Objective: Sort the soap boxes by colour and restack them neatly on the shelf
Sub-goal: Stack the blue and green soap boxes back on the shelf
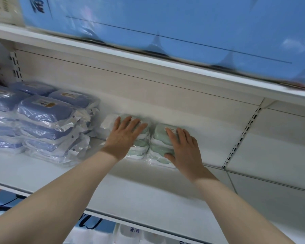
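While both hands lie on the green soap boxes, the view looks up along a white shelf (130,191); two short stacks of film-wrapped green boxes stand at the middle of the frame, side by side and touching, set back near the rear panel. The left hand (126,132) lies flat on top of the left green stack (139,147), fingers straight and a little spread, pointing to one o'clock; the right hand (183,148) covers the right green stack (161,136), fingers laid straight over the lid toward eleven o'clock, thumb set against the front face. At nine o'clock from the hands the blue soap boxes (42,120) sit in several taller piles, their loose wrapping spilling toward the green ones; a white box (108,120) shows at ten o'clock, just behind the left hand. At twelve o'clock an upper shelf (148,55) carries large blue packs (183,20).

The step in hand looks like squaring up the green stacks; it would go best with even, flat pressure from both palms, nudging the two piles together so the front edges line up; the film looks slippery, so slow pushes should keep the top boxes from sliding off; a gap between green and blue would keep the colours distinct.
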{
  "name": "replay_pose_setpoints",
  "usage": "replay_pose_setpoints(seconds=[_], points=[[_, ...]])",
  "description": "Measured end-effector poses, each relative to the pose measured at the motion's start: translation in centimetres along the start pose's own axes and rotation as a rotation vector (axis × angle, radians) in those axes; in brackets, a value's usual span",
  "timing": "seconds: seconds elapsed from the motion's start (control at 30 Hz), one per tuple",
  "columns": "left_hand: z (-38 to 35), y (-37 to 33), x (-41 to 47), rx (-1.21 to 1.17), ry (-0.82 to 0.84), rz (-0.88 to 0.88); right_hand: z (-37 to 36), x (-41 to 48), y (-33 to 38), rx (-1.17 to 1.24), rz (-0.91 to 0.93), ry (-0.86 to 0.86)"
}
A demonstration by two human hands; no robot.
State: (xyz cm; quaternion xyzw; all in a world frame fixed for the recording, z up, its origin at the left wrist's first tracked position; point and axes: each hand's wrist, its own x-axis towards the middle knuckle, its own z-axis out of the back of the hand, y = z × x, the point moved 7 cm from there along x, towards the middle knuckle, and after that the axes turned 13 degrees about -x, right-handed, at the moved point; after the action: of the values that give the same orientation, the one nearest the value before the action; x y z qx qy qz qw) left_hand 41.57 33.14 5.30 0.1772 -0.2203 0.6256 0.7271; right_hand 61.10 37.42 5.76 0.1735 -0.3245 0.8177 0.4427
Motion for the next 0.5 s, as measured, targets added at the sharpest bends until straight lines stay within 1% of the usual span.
replay_pose_setpoints(seconds=[0.27, 0.43, 0.5], points=[[2.7, -1.8, -0.7, -0.075, -0.042, -0.068, 2.7, -0.2, 0.8, -0.012, 0.025, 0.037], [5.3, -3.4, -3.0, -0.116, -0.075, -0.145, 5.4, -1.4, 1.7, 0.001, 0.014, 0.039], [6.4, -3.9, -4.4, -0.137, -0.087, -0.149, 6.7, -2.5, 2.2, -0.004, 0.026, 0.023]])
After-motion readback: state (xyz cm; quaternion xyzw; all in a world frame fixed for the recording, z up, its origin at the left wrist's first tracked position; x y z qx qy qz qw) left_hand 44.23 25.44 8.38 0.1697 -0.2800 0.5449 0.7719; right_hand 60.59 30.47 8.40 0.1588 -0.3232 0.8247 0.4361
